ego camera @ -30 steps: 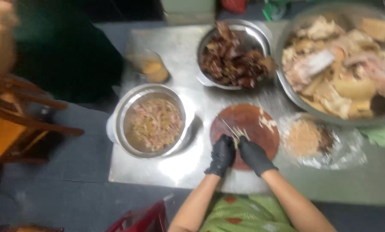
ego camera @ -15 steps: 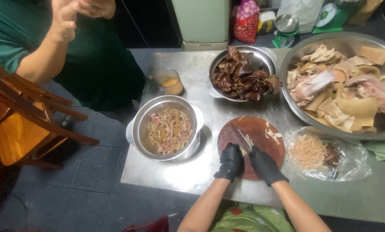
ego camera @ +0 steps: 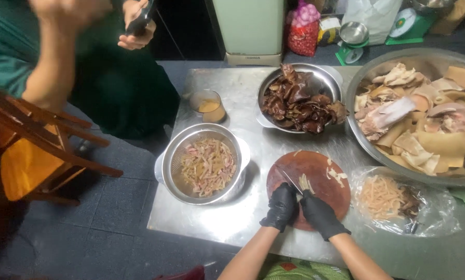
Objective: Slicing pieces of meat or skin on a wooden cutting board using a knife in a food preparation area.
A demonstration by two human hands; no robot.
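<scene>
With my left hand (ego camera: 282,206) clenched on the knife (ego camera: 290,181) and my right hand (ego camera: 319,213) pressing down beside the pale strips (ego camera: 306,182) on the round board (ego camera: 309,187), I judge a slip could nick my gloved fingers.
</scene>
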